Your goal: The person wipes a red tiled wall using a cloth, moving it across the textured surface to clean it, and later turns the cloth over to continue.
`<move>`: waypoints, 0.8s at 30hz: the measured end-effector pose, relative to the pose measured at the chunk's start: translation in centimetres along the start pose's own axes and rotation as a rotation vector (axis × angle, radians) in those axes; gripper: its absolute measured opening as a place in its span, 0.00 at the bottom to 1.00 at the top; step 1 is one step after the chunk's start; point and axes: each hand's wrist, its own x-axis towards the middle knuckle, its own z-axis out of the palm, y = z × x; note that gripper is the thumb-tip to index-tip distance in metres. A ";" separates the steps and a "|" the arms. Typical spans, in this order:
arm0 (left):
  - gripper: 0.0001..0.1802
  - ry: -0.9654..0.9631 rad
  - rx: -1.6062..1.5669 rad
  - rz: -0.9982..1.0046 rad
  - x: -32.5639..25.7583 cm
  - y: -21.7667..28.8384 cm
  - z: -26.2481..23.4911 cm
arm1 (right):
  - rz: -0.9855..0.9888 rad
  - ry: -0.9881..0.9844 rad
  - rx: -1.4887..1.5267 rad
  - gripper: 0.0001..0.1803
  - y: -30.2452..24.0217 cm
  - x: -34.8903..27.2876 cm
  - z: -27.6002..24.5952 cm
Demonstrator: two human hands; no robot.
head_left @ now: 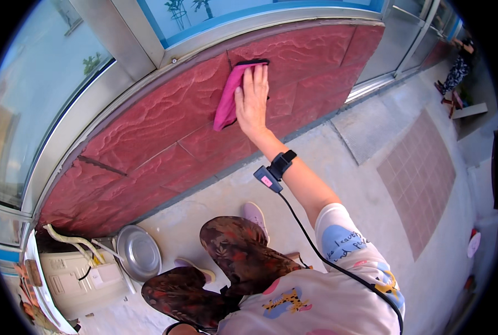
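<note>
My right hand [253, 100] is pressed on a magenta cloth [225, 109] with a dark edge, holding it against a low wall [171, 134] of red, rough-faced stone tiles. Its fingers lie close together and point up the wall, and the cloth sticks out to the left of the hand. A black strap [282, 163] with a small dark device and a cable is round my right wrist. Only a bit of my left arm shows at the lower edge; the left hand is out of sight.
Metal-framed windows [123, 33] rise above the wall. At lower left, a round metal basin [139, 253] leans beside a beige appliance unit [81, 279] with wrapped pipes. Another person [458, 67] stands far right, near a bench [470, 110]. Brownish tiles [419, 173] are set in the concrete floor.
</note>
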 end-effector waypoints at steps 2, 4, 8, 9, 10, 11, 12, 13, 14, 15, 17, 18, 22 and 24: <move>0.25 0.008 0.015 -0.002 0.2 -0.3 0.0 | 0.155 0.217 0.072 0.32 4.3 3.2 0.1; 0.25 0.023 0.034 -0.001 0.1 -0.6 0.1 | 0.386 0.344 0.133 0.30 7.9 6.6 -1.1; 0.26 0.052 0.080 0.014 0.1 -0.8 0.4 | 0.558 0.382 0.164 0.29 5.7 7.0 -0.4; 0.26 0.061 0.093 0.022 0.2 -0.7 0.5 | 0.425 0.367 0.098 0.30 4.0 5.5 1.1; 0.26 0.078 0.081 0.034 0.3 -0.8 0.3 | 0.305 0.374 0.087 0.31 2.2 3.5 3.0; 0.26 0.104 0.077 0.042 0.3 -0.8 0.3 | 0.269 0.324 0.110 0.32 -1.5 1.5 4.3; 0.26 0.130 0.058 0.061 0.5 -0.8 0.2 | 0.201 0.237 0.086 0.31 -4.0 -0.6 5.9; 0.26 0.156 0.039 0.078 0.6 -0.6 -0.1 | 0.129 0.150 0.143 0.31 -6.9 -2.5 6.9; 0.26 0.181 0.022 0.096 0.7 -0.4 -0.4 | 0.056 0.109 0.137 0.32 -9.2 -4.4 7.7; 0.27 0.205 0.013 0.112 0.7 0.0 -0.4 | 0.019 0.064 0.196 0.33 -11.1 -6.0 8.6; 0.26 0.181 -0.018 0.090 -0.5 -0.3 -1.2 | -0.181 -0.049 0.188 0.29 -10.1 -7.3 8.0; 0.26 0.163 -0.027 0.050 -0.8 -0.1 -0.8 | -0.314 -0.091 0.189 0.27 -9.7 -7.1 7.4; 0.17 0.210 0.098 -0.033 -1.1 -0.2 -2.3 | -0.319 -0.126 0.293 0.21 -7.1 -5.0 2.3; 0.11 0.727 0.304 -0.187 -5.3 -0.6 -2.6 | 0.114 -0.312 0.574 0.20 -7.3 -5.7 0.1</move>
